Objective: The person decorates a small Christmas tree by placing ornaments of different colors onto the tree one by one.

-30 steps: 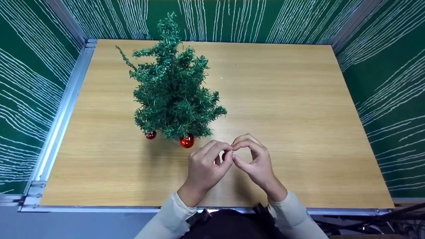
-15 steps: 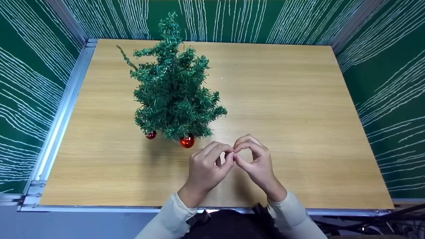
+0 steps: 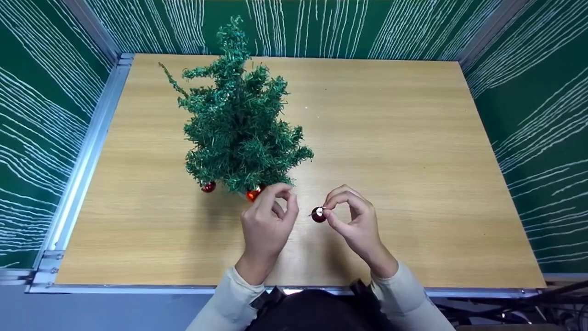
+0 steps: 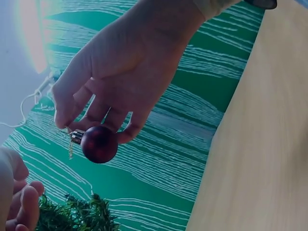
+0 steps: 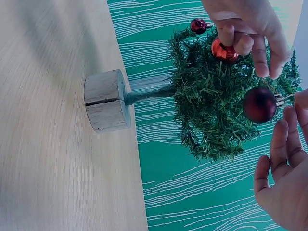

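Observation:
A dark red Christmas bauble (image 3: 318,214) with a silver cap and a thin gold string hangs above the table. My right hand (image 3: 356,223) pinches it at the cap end, thumb against fingertips; the left wrist view shows the bauble (image 4: 99,144) just below the fingers. My left hand (image 3: 267,223) is apart from it, left of it, loosely bent and holding nothing. In the head view that hand partly covers a shiny orange-red bauble (image 3: 252,195) on the small green Christmas tree (image 3: 243,133). A smaller red bauble (image 3: 208,187) hangs on the tree's lower left.
The tree stands on a round pale wooden base (image 5: 107,101), seen in the right wrist view. Beneath everything is a wood-grain table (image 3: 413,138) with a metal front edge. Green panels (image 3: 321,27) with white lines enclose its back and sides.
My left hand has let go of the dark bauble and moved left toward the tree, so the bauble shows in full. My right hand stays nearly in place, pinching it.

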A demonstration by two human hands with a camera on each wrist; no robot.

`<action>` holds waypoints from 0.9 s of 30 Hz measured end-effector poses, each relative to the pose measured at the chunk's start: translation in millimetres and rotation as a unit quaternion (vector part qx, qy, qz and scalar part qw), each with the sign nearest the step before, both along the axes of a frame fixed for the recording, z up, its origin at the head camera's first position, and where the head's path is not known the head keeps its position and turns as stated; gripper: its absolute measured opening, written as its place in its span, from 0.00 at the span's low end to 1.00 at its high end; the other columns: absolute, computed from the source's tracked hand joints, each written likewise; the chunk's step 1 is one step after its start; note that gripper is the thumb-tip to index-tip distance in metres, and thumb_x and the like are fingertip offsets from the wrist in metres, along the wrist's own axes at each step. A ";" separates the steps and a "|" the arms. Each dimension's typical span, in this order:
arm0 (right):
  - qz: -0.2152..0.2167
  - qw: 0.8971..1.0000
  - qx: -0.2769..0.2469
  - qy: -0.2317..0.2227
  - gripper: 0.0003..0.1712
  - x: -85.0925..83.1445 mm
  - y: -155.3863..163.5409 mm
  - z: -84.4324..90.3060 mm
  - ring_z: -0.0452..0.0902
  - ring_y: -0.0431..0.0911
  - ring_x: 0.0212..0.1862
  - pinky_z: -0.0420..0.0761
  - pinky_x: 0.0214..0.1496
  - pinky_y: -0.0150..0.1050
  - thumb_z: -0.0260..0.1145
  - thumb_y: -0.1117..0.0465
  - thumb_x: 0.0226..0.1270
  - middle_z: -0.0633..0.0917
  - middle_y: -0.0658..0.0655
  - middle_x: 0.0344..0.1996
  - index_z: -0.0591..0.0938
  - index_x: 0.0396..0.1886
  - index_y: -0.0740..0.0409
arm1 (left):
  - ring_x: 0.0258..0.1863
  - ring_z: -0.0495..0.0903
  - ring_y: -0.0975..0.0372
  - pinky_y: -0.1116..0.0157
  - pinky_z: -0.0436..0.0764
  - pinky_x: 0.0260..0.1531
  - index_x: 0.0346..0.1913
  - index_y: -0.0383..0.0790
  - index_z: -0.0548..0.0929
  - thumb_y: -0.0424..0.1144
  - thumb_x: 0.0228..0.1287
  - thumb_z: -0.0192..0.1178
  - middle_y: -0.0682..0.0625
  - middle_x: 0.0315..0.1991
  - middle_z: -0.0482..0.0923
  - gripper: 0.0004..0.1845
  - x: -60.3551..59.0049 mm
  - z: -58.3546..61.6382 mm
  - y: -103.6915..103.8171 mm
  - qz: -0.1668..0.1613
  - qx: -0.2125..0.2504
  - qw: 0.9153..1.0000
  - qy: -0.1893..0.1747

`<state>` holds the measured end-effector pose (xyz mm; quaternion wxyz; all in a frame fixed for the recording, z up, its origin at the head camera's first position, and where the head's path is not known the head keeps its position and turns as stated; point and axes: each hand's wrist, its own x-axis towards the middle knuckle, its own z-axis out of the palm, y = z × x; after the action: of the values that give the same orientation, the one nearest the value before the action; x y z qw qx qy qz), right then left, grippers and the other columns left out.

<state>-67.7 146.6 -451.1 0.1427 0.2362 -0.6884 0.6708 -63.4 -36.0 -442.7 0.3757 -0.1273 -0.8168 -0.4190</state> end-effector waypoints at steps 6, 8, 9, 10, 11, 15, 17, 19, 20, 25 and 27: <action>0.003 1.000 0.000 -0.004 0.09 -0.2 0.2 0.6 0.76 0.44 0.39 0.76 0.50 0.34 0.65 0.82 0.52 0.79 0.59 0.29 0.79 0.28 0.66 | 0.13 0.75 0.69 0.71 0.74 0.12 0.45 0.40 0.82 0.34 0.58 0.65 0.55 0.25 0.84 0.11 -1.4 -1.4 -2.6 0.047 -0.030 0.998 -0.012; 0.004 1.000 -0.001 -0.005 0.09 0.1 0.2 0.6 0.76 0.44 0.38 0.76 0.50 0.35 0.65 0.81 0.52 0.79 0.59 0.29 0.79 0.28 0.66 | 0.13 0.75 0.69 0.71 0.73 0.11 0.46 0.40 0.82 0.36 0.58 0.66 0.55 0.25 0.84 0.13 -1.8 -1.9 -2.6 0.057 -0.039 0.998 -0.013; 0.003 1.000 -0.001 -0.006 0.09 0.3 0.3 0.5 0.76 0.44 0.38 0.76 0.50 0.35 0.65 0.81 0.52 0.79 0.59 0.29 0.79 0.28 0.66 | 0.13 0.75 0.69 0.71 0.73 0.11 0.48 0.40 0.82 0.36 0.58 0.66 0.55 0.24 0.84 0.14 -2.2 -2.3 -2.6 0.061 -0.043 0.997 -0.013; 0.003 1.000 0.000 -0.006 0.09 0.5 0.3 0.5 0.76 0.44 0.38 0.76 0.50 0.35 0.65 0.81 0.52 0.79 0.59 0.29 0.79 0.28 0.65 | 0.13 0.75 0.69 0.71 0.73 0.11 0.49 0.40 0.82 0.36 0.57 0.67 0.55 0.24 0.83 0.15 -2.5 -2.5 -2.7 0.064 -0.047 0.997 -0.015; 0.003 1.000 -0.001 -0.006 0.10 0.4 0.4 0.1 0.76 0.44 0.38 0.76 0.50 0.35 0.65 0.81 0.52 0.79 0.59 0.29 0.79 0.28 0.65 | 0.13 0.75 0.69 0.71 0.73 0.11 0.49 0.40 0.82 0.36 0.57 0.68 0.55 0.24 0.83 0.16 -2.8 -2.8 -2.7 0.065 -0.048 0.997 -0.015; 0.002 1.000 -0.005 -0.001 0.11 0.2 0.3 -0.7 0.76 0.44 0.38 0.75 0.50 0.34 0.64 0.83 0.51 0.79 0.59 0.29 0.79 0.28 0.66 | 0.14 0.77 0.69 0.71 0.74 0.12 0.47 0.41 0.83 0.36 0.57 0.69 0.54 0.25 0.84 0.14 -4.1 -4.1 -2.9 0.071 -0.061 0.995 -0.016; 0.002 1.000 -0.005 0.000 0.11 0.0 0.3 -1.0 0.76 0.44 0.38 0.75 0.50 0.34 0.64 0.83 0.51 0.79 0.59 0.29 0.79 0.28 0.66 | 0.15 0.78 0.68 0.71 0.74 0.12 0.44 0.41 0.84 0.37 0.58 0.68 0.53 0.26 0.84 0.11 -4.6 -4.5 -2.9 0.071 -0.064 0.995 -0.014; 0.001 1.000 -0.005 -0.002 0.11 0.0 0.2 -0.7 0.76 0.44 0.38 0.75 0.50 0.35 0.64 0.83 0.51 0.79 0.59 0.28 0.79 0.28 0.66 | 0.15 0.79 0.69 0.71 0.74 0.12 0.42 0.42 0.84 0.37 0.59 0.68 0.53 0.26 0.84 0.09 -4.9 -4.5 -2.9 0.071 -0.065 0.995 -0.014; 0.000 1.000 -0.004 -0.003 0.11 0.0 0.2 -0.7 0.76 0.44 0.38 0.75 0.50 0.35 0.64 0.83 0.51 0.79 0.60 0.28 0.79 0.28 0.66 | 0.15 0.79 0.69 0.71 0.74 0.12 0.41 0.42 0.84 0.37 0.60 0.67 0.53 0.26 0.84 0.07 -5.0 -4.5 -2.9 0.070 -0.063 0.995 -0.014; 0.002 1.000 -0.006 -0.002 0.10 -0.5 0.7 -1.9 0.76 0.44 0.38 0.75 0.50 0.35 0.65 0.83 0.50 0.79 0.62 0.28 0.79 0.28 0.67 | 0.16 0.78 0.69 0.72 0.76 0.14 0.37 0.41 0.83 0.36 0.62 0.65 0.53 0.27 0.84 0.04 -4.1 -4.6 -3.5 0.065 -0.049 0.996 -0.021; 0.003 1.000 -0.007 0.002 0.10 -0.7 0.8 -2.0 0.76 0.44 0.38 0.75 0.50 0.35 0.64 0.83 0.50 0.78 0.62 0.28 0.79 0.28 0.67 | 0.16 0.79 0.69 0.71 0.77 0.15 0.36 0.40 0.82 0.35 0.61 0.64 0.53 0.27 0.84 0.03 -3.6 -4.4 -4.1 0.063 -0.040 0.997 -0.022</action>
<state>-68.5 147.4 -453.1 0.1440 0.2386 -0.6825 0.6757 -67.0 -40.1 -447.1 0.3775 -0.0811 -0.8475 -0.3643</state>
